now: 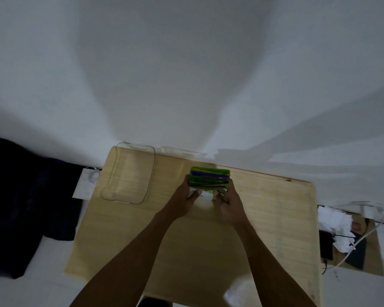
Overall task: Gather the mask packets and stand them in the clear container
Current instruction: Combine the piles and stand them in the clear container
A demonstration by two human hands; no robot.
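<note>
Centre of the frame, on the pale wooden table [264, 218]: a stack of flat mask packets with green, yellow, blue and purple edges [210, 177], squeezed together between two bare hands. Left hand [184, 201] on the stack's left side, fingers curled around the near corner, thumb pressed on the white face of the nearest packet. Right hand [228, 201] mirrored on the right side, fingers wrapped tight on the stack, thumb across the front. Both forearms reaching up from the bottom edge. Left of the stack, towards the table's far-left corner: a clear rectangular plastic container with rounded corners [129, 173], upright, apart from the packets and hands. Behind it all, a plain white wall [186, 74]. Right edge of the frame: crumpled white paper [337, 224] and a white cable [355, 247].
</note>
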